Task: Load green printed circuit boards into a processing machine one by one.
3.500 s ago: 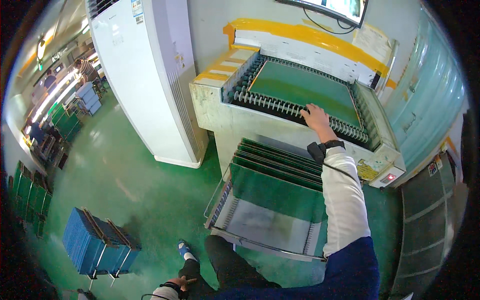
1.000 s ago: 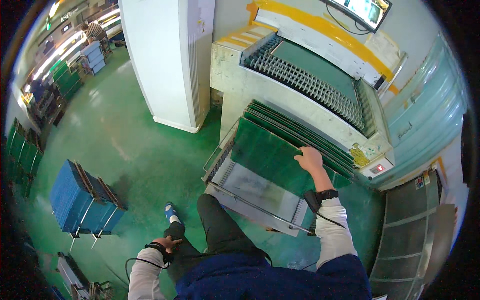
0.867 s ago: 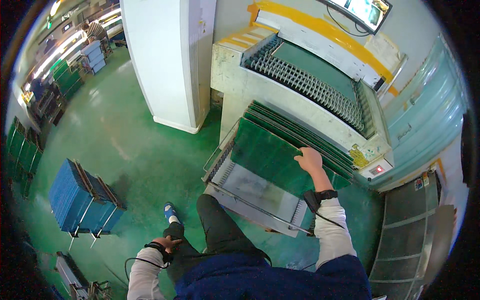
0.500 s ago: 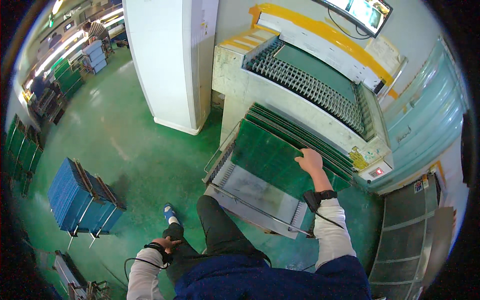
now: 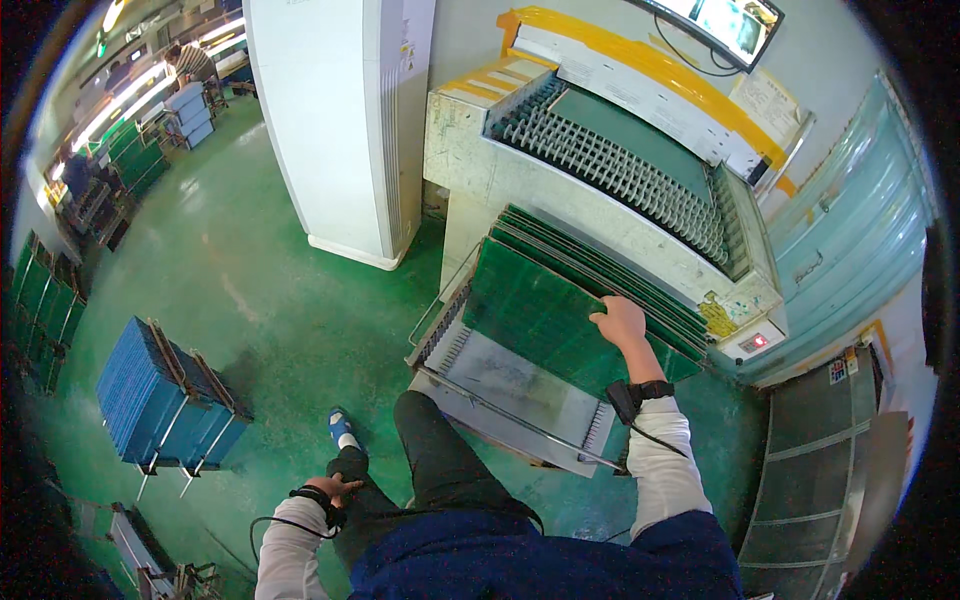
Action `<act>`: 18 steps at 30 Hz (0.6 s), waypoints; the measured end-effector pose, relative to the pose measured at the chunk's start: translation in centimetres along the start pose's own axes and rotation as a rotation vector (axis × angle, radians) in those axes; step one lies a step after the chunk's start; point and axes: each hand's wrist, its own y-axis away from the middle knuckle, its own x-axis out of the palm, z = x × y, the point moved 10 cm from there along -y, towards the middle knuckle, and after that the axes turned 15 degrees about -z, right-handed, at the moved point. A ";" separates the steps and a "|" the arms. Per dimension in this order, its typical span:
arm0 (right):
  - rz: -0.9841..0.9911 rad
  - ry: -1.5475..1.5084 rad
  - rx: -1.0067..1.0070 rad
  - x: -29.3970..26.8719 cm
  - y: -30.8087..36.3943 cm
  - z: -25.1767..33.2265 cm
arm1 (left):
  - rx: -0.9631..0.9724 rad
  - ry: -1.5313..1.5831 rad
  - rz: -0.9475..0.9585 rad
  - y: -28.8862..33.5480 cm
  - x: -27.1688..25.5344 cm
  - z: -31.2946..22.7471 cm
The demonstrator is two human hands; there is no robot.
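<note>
With fingers hooked over its upper edge, my right hand [image 5: 621,322] grips the front green board [image 5: 535,310], a large flat sheet leaning back in a slotted rack [image 5: 520,385]. Several more green boards [image 5: 590,265] stand behind it, close to one another. The rack's front part has a grey base with toothed strips along its sides and a metal rail [image 5: 500,408] across the front. My left hand [image 5: 336,487] rests on my left leg with its fingers partly stretched out, holding nothing. Dark bands with cables circle both wrists.
Beyond the rack stands a roller conveyor machine [image 5: 620,180] with a screen [image 5: 720,30] above. A white cabinet [image 5: 330,130] is left of it. A rack of blue boards [image 5: 160,400] sits on the green floor at left. Dark framed panels [image 5: 815,480] lean at right. Another person [image 5: 190,62] bends far off.
My hands and the boards stay in place. Far at the upper left, the other person has shifted slightly.
</note>
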 end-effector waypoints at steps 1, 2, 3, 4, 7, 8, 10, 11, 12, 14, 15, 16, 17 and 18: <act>-0.044 -0.016 -0.019 -0.1 0.0 -0.2 | 0.026 -0.034 -0.033 -0.4 -0.1 -0.1; -0.044 -0.015 -0.017 0.1 0.0 -0.4 | 0.038 -0.052 -0.049 -0.7 -0.1 -0.1; -0.054 -0.012 -0.021 0.2 0.0 -0.6 | 0.050 -0.069 -0.065 -0.9 0.0 -0.1; -0.065 -0.012 -0.027 0.0 0.0 -0.4 | 0.038 -0.063 -0.069 -1.3 0.1 0.1; 0.024 0.032 0.003 0.5 -0.1 -0.4 | 0.067 -0.058 -0.086 -2.1 0.8 0.8; 0.023 0.030 0.001 0.5 -0.2 -0.2 | 0.087 -0.056 -0.093 -2.4 1.0 0.9; 0.036 0.040 0.011 0.5 -0.2 -0.2 | 0.097 -0.060 -0.100 -2.8 1.2 1.1; 0.037 0.040 0.012 0.5 -0.2 -0.2 | 0.093 -0.063 -0.099 -2.9 1.3 1.2; 0.031 0.038 0.010 0.4 -0.1 -0.1 | 0.087 -0.065 -0.099 -2.9 1.3 1.2; 0.027 0.039 0.015 0.3 0.0 -0.4 | 0.071 -0.040 -0.097 -2.3 0.7 0.7; 0.026 0.041 0.017 0.4 0.0 -0.6 | 0.066 -0.032 -0.096 -1.9 0.3 0.4; 0.024 0.041 0.014 0.4 0.0 -0.5 | 0.076 -0.034 -0.087 -1.7 0.3 0.3; 0.023 0.039 0.011 0.4 -0.1 -0.3 | 0.079 -0.034 -0.083 -1.5 0.3 0.2; 0.035 0.047 0.014 0.4 -0.2 -0.2 | 0.083 -0.034 -0.080 -1.3 0.2 0.2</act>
